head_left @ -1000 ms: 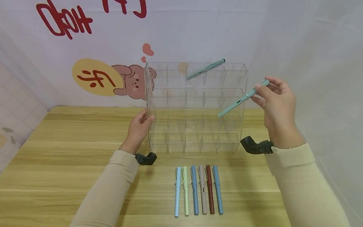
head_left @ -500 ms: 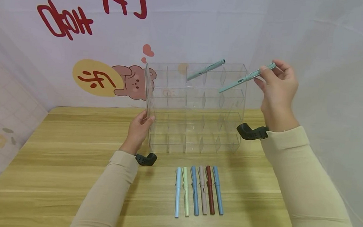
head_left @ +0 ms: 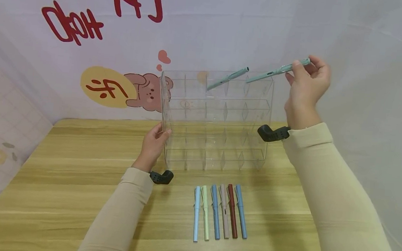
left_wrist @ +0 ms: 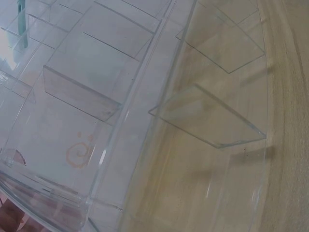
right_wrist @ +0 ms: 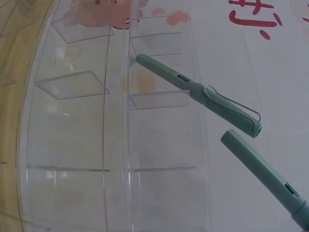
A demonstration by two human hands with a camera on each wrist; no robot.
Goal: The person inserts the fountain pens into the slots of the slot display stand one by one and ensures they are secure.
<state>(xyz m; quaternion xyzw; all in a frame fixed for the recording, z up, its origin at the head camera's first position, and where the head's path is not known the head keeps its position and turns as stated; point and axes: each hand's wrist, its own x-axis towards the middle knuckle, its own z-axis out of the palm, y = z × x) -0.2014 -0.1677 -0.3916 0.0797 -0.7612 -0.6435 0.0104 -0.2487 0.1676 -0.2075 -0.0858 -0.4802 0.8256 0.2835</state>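
My left hand (head_left: 152,145) holds the left side edge of a clear acrylic rack (head_left: 219,122), thumb at the front and fingers behind. The rack stands upright, split into tiers by shelves and small dividers. Slanting in its top tier is a teal pen (head_left: 228,78), its clip end sticking up past the rim. At the upper right, my right hand (head_left: 308,85) pinches a second teal pen (head_left: 279,71) by its cap end. The right wrist view shows this pen's lower end (right_wrist: 256,166) tilted below the first pen (right_wrist: 193,92), with a gap between them.
In front of the rack several pens lie side by side on the wooden table (head_left: 85,179), among them a light blue pen (head_left: 197,213), a pale green pen (head_left: 205,213) and a dark red pen (head_left: 232,212). A printed white curtain (head_left: 231,28) hangs behind.
My right hand has risen with its teal pen, from beside the rack's middle to its top tier, and the pen lies flatter now. The left hand stays on the rack.
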